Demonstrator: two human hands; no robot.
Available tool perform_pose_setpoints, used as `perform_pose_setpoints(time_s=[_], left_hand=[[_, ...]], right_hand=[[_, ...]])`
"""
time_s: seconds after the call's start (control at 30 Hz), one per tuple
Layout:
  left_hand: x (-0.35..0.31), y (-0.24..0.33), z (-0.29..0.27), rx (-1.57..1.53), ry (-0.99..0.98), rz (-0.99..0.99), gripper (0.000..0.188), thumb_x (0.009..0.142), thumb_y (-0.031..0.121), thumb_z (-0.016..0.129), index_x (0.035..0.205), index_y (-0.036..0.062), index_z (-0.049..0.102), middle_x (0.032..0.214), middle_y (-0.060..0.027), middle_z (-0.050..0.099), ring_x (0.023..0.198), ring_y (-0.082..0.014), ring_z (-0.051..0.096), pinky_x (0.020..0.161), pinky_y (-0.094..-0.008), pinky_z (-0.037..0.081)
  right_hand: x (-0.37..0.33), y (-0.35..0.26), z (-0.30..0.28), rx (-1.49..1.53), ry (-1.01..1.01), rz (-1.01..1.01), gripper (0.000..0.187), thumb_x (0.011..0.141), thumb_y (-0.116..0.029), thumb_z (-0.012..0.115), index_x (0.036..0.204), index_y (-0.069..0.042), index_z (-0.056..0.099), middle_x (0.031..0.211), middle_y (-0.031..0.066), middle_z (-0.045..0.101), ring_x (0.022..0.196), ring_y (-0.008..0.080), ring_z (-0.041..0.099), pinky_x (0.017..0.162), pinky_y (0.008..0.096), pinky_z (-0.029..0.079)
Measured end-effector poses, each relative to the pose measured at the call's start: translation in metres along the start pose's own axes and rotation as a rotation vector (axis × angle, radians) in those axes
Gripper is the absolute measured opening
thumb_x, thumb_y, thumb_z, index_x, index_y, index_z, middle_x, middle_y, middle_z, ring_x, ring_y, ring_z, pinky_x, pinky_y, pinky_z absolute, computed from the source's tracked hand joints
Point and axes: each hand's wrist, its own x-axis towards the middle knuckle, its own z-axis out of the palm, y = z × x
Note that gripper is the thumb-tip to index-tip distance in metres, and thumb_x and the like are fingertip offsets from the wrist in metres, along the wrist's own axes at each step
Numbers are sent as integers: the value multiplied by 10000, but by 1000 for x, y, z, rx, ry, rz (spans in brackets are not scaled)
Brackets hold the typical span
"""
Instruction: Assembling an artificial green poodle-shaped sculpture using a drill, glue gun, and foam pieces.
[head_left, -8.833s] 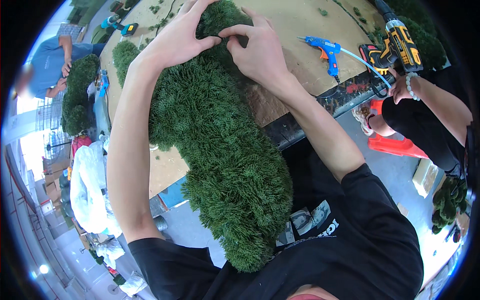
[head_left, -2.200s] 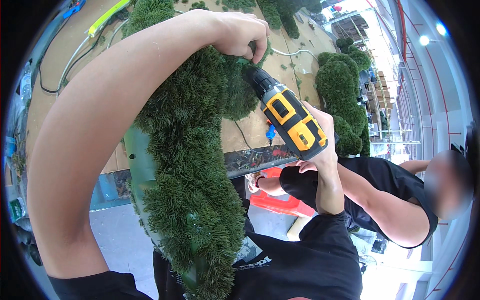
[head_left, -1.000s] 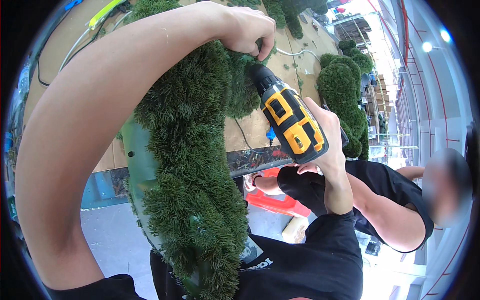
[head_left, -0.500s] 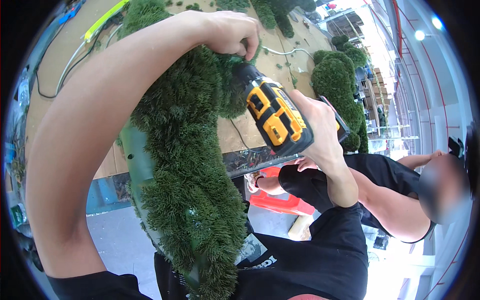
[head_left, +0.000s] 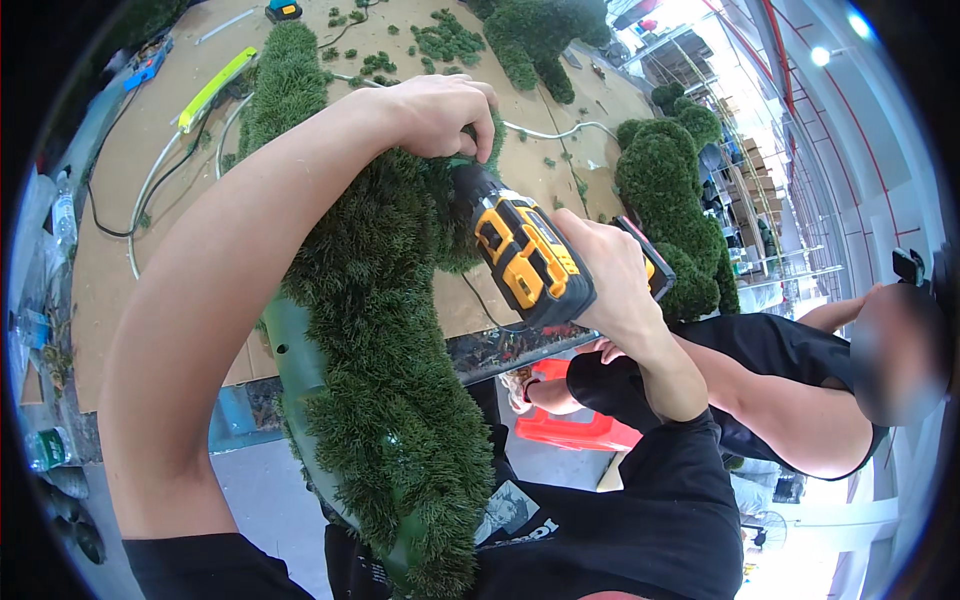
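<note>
Drill point(head_left: 528, 258), yellow and black, clamped in right hand point(head_left: 610, 280), nose buried in green artificial-foliage panel point(head_left: 390, 380) at workbench point(head_left: 110, 270) edge. Left hand point(head_left: 440, 112) pinched shut on foliage right at the bit. Risks: bit slipping into fingers, fibres winding round chuck, panel shifting.

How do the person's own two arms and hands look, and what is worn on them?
Both hands, the left hand and the right hand, are bare: no gloves, and no rings or watch can be seen. Both forearms are uncovered too. The left arm shows a short black sleeve at the shoulder. The right arm has a black sleeve pushed up toward the elbow. No cables or markings show on them.
</note>
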Motion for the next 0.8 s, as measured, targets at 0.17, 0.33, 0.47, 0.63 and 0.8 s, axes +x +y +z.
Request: perform_pose_setpoints(time_s=[0.17, 0.33, 0.47, 0.63, 0.8], left_hand=[[-2, -2, 2, 11, 22, 6, 138, 879, 111, 715, 956, 163, 817, 1450, -145, 561, 1354, -327, 528, 1122, -432, 438], [-4, -6, 5, 14, 47, -6, 132, 880, 116, 715, 950, 166, 816, 1451, -135, 563, 1348, -320, 532, 1119, -428, 441], [1, -7, 6, -13, 57, 32, 126, 878, 108, 713, 938, 161, 810, 1446, -125, 568, 1335, -321, 537, 1109, -423, 443], [-6, -4, 2, -3, 57, 17, 125, 863, 84, 721, 941, 143, 800, 1451, -115, 565, 1334, -329, 534, 1108, -420, 443], [1, 9, 0, 4, 82, 7, 130, 866, 90, 719, 959, 133, 799, 1440, -98, 578, 1305, -330, 554, 1094, -421, 457]], right_hand=[[-18, 4, -7, 112, -12, 48, 400, 754, -287, 810, 1004, -36, 623, 800, 188, 671, 777, 397, 688, 653, 451, 500], [-46, 22, -17, 297, 32, 117, 434, 715, -284, 841, 1014, -25, 663, 789, 179, 661, 748, 371, 689, 655, 384, 513], [-76, 56, -12, 400, 174, 186, 396, 742, -55, 792, 1118, 20, 694, 968, 139, 747, 836, 291, 751, 764, 310, 562], [-107, 142, 49, 465, 407, 445, 121, 931, -75, 736, 1047, -51, 758, 868, 2, 724, 793, 129, 663, 697, 286, 537], [-71, 213, 85, 974, 562, 526, 130, 887, -72, 637, 999, -5, 641, 723, 25, 585, 679, 136, 573, 672, 292, 462]])
